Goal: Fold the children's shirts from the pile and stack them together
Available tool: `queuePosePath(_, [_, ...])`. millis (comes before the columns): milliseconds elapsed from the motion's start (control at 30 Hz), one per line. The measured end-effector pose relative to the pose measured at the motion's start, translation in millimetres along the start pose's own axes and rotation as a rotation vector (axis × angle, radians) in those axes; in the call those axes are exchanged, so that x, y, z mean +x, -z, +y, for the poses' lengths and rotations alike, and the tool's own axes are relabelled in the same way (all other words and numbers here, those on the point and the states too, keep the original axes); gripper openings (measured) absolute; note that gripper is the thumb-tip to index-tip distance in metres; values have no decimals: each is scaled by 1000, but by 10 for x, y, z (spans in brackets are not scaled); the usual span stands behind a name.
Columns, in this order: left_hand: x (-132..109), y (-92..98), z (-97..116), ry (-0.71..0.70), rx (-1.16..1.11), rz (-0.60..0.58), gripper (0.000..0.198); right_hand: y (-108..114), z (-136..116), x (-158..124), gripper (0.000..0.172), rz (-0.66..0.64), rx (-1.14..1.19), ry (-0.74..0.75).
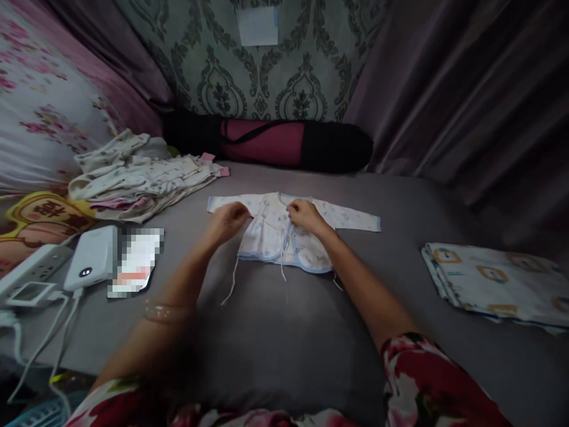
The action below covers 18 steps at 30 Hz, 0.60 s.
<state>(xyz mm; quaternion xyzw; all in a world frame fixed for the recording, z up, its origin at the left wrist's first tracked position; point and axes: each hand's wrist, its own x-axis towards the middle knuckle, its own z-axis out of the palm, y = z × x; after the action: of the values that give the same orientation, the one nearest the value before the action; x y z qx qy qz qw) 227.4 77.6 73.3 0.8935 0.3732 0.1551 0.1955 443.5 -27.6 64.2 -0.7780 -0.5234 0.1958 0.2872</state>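
A small white baby shirt with light blue edging and a faint print lies spread on the grey bed sheet, its sleeves stretched to both sides. Thin white tie strings hang from its front and lower edge. At the shirt's left side, my left hand is closed in a pinch on a thin tie string that runs toward the middle. My right hand pinches the shirt's front edge just below the neckline; its fingertips partly hide what they grip.
Crumpled baby clothes lie at the back left. A power bank, a phone and a power strip with cables are on the left. Folded printed cloth lies right; a black-and-maroon long bag lines the wall.
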Motion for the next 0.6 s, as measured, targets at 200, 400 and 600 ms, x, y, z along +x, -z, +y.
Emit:
queuePosePath(200, [-389,-391,661,-217,6,-304,17,52,-18,-715,17,-220,-221,49])
queuePosePath(400, [-515,-622,715,-137,95,-179,23,-91,-79,-1010,38,-150,-371,12])
queuePosePath(600, [-543,-637,524,-233,-3,-182,26,-61,-112,-1128,34,-161,-405,47])
